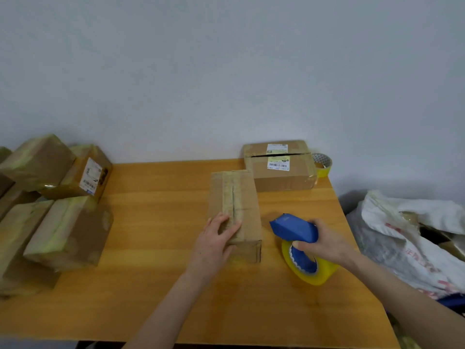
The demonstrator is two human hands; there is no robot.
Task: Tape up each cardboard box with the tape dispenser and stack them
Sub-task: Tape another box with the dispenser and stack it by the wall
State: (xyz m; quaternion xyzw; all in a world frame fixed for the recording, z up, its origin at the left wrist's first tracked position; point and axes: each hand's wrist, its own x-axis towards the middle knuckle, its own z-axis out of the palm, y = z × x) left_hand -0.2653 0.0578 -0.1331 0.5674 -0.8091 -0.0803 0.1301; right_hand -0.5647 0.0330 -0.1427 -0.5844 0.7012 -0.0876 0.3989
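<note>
The step in hand appears to be the taping of the middle box (235, 197), which is lying lengthwise on the table (156, 248) with a dark slit showing along its top seam. The left hand (219, 238) is resting on the near end of this box, fingers extended and laid flat over the seam, holding nothing and apparently pressing the flaps down. The right hand (324, 241) is gripping the tape dispenser (293, 229), fingers wrapped round its blue body; the yellow tape roll (312, 273) is sitting low against the table. The dispenser is positioned just beside the box, to its right and level with its near end, not touching it. The next move is likely calling for the dispenser to be brought onto one end of the seam, the tape end anchored, and the tool drawn straight along the slit while the left hand is steadying the box. A second box (279, 177), its top also split, is waiting at the far edge with a spare roll (323, 163) behind it. The taped boxes (68, 233) are sitting piled at the left.
</note>
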